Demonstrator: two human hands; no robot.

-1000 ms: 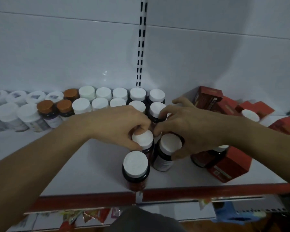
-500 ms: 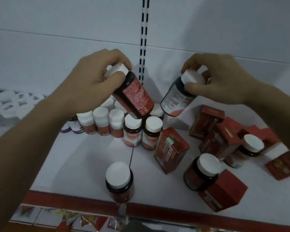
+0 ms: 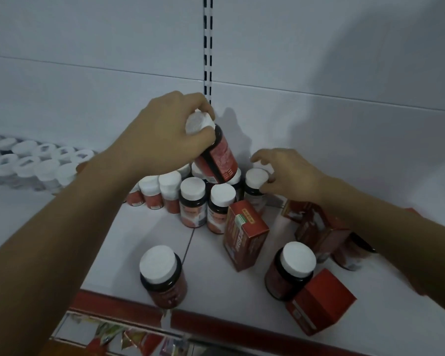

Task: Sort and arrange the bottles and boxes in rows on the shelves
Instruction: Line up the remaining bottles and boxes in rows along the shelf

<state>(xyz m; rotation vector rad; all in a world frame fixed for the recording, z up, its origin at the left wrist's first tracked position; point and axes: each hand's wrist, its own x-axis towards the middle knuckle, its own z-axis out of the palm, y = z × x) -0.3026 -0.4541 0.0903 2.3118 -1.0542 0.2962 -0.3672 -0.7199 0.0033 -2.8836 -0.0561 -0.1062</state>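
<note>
the left hand [image 3: 165,140] is clenched over the white screw cap of a dark round red-labelled bottle [image 3: 220,158]. it holds the bottle in the air, tilted, with its base pointing toward five o'clock. the bottle hangs just above the back of the cluster of white-capped dark bottles [image 3: 194,201] standing near the middle of the white shelf board [image 3: 129,242]. a grip by the cap keeps the fingers clear of the neighbours, so i judge it is meant to drop into a tight gap in the back row.

the right hand [image 3: 290,176], at three o'clock of the cluster, pinches the cap of the upright end bottle [image 3: 254,181] between thumb and curled fingers. it seems placed there to close the row's right end. whether its base sits on the shelf i cannot tell.

unsorted stock lies from four to six o'clock:
- a red cardboard box with a green sticker [image 3: 244,237] stands askew just beside the cluster.
- a lone white-capped bottle [image 3: 162,273] stands near the red front lip [image 3: 216,322] at six o'clock.
- a leaning white-capped bottle [image 3: 290,268] touches a plain red carton [image 3: 319,301] at five o'clock.
- more dark red boxes [image 3: 316,227] are partly hidden by the right forearm.

at nine o'clock a blurred double row of white-lidded jars [image 3: 36,160] runs along the back wall, in order. the sorting looks about midway. the tilted bottle needs righting before it goes down, or it may topple its neighbours.
</note>
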